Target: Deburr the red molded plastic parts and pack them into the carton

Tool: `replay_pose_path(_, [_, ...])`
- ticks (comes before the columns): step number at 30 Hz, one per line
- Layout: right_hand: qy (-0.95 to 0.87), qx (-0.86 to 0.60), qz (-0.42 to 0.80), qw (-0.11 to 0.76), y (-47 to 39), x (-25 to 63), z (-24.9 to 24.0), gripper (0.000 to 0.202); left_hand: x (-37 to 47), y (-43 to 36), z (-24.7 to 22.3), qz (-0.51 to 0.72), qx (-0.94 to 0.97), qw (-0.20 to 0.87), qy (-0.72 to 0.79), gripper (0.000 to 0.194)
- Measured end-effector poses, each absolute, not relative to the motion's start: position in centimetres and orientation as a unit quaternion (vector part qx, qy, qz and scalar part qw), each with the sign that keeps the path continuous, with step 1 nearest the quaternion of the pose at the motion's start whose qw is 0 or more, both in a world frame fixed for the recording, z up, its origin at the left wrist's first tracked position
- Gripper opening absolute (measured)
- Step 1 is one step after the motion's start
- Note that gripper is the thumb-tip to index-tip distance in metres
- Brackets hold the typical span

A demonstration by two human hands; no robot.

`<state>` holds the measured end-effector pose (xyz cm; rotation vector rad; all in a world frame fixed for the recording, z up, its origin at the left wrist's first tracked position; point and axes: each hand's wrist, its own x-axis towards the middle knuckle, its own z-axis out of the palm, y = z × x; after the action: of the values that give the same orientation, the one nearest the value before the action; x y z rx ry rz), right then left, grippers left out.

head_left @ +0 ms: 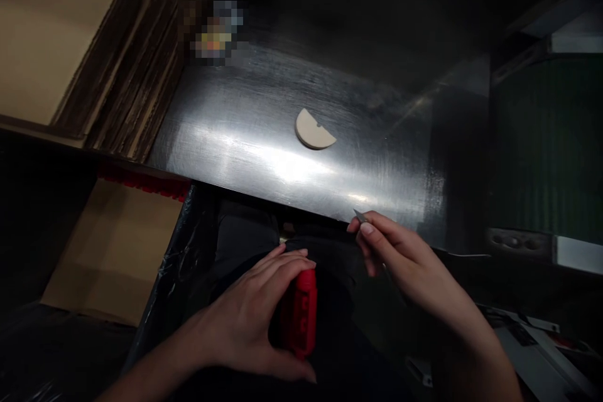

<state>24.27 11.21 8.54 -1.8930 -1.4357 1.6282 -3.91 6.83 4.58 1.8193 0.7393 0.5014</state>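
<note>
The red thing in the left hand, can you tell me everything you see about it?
The red thing is long and narrow, with a rounded upper end and dark recesses down its body. It looks like plastic. The left hand spans it, fingers at the top, thumb near the bottom, over the person's dark clothing. Its underside is hidden.

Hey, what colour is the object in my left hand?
The object in your left hand is red, best seen in the head view.
</note>
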Motion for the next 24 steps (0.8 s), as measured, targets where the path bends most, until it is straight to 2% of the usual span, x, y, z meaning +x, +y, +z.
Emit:
replay_pose_path(3, [-0.567, -0.736, 0.352, 0.118, 12.3, 25.8, 6.2, 0.043, -4.2, 7.2, 4.3, 0.221, 0.736, 0.541, 0.343, 0.126])
replay_pose_path(5, [-0.604, -0.754, 0.236, 0.103, 13.5, 26.3, 5.0, 0.048, -4.5, 7.6, 3.6, 0.271, 0.659, 0.59, 0.379, 0.124])
replay_pose_path(10, [-0.665, -0.728, 0.135, 0.103, 18.2, 23.7, 4.4, 0.05, -4.2, 10.8, 1.3, 0.484, 0.388, 0.698, 0.357, 0.096])
replay_pose_path(18, [-0.7, -0.686, 0.177, 0.089, 27.2, 16.9, 4.0, 0.033, -1.4, 15.2, -1.2, 0.616, 0.237, 0.631, 0.406, 0.083])
replay_pose_path(21, [-0.703, -0.672, 0.214, 0.093, 24.7, 17.2, 5.7, 0.022, -0.9, 15.4, -1.7, 0.626, 0.242, 0.61, 0.421, 0.077])
replay_pose_path(24, [-0.684, -0.663, 0.284, 0.11, 19.7, 17.3, 8.2, 0.029, -0.7, 15.3, -1.8, 0.625, 0.247, 0.599, 0.437, 0.08])
